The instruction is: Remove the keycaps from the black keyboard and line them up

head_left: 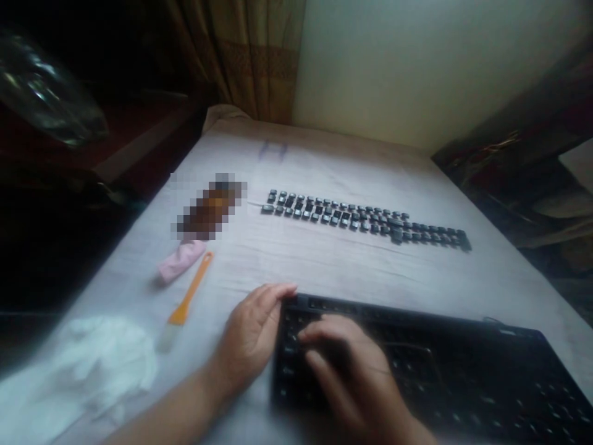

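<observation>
A black keyboard (pixel 463 358) lies at the front right, with many of its keys taken off and bare sockets showing. Against its upper left corner rests my left hand (pixel 252 327), its fingers along the side edge and holding it. Over the left part of the keyboard, my right hand (pixel 356 364) is bent, with thumb and forefinger close together in a pinch. Whatever lies between those fingertips is too small and blurred to make out. Loose black keycaps (pixel 333 213) sit in rows on the cloth beyond the keyboard.
Left of my hands lie an orange-handled brush (pixel 192 293), a rolled pink cloth (pixel 180 261) and a crumpled white cloth (pixel 92 364). A blurred-out brown object (pixel 210 210) is behind them. The pale cloth-covered surface (pixel 231 161) drops off at the left.
</observation>
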`<state>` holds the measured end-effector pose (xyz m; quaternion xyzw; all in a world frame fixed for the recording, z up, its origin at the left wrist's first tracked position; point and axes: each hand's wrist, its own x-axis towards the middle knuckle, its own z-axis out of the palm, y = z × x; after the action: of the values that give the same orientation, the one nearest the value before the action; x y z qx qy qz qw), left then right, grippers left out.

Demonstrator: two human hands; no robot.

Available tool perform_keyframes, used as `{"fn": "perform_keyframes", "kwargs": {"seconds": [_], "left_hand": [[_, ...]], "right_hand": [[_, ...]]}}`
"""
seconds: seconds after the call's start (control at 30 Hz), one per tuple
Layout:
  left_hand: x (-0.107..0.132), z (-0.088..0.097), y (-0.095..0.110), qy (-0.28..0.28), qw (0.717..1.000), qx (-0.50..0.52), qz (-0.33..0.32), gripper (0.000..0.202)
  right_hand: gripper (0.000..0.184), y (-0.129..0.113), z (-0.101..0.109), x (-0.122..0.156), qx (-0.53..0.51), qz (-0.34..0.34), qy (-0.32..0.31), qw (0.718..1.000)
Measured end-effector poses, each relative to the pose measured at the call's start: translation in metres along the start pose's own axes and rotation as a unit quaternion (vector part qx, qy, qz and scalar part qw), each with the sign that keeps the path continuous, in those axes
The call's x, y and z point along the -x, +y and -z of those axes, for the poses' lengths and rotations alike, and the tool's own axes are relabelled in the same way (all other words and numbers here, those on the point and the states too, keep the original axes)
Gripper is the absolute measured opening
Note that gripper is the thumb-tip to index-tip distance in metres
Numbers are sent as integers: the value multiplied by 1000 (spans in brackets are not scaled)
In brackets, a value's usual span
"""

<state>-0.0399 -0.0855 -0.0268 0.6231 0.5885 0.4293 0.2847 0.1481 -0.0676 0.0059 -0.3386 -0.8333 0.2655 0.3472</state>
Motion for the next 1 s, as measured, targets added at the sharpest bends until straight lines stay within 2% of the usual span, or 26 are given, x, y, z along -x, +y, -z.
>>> {"fn": "perform_keyframes", "kwargs": {"seconds": [0.17, 0.4, 0.7, 0.87, 1.0], "left_hand": [[-1, 0, 2, -4, 1000, 5, -9, 32], [-6, 1, 2, 4, 999, 42, 10, 29], [-10, 1, 1, 13, 998, 56, -9, 29], [-10, 0, 1, 19, 998, 61, -16, 28], [-10, 0, 0, 20, 998, 61, -24, 28]], "right_hand": [[20, 0, 1, 5, 40, 23, -29, 999], [19, -3, -6, 7, 91, 49, -12, 995], [12, -11, -8, 1, 140, 81, -25, 986], [10, -13, -6, -1, 170, 83, -29, 982], [8, -14, -3, -4, 158, 61, -47, 984]]}}
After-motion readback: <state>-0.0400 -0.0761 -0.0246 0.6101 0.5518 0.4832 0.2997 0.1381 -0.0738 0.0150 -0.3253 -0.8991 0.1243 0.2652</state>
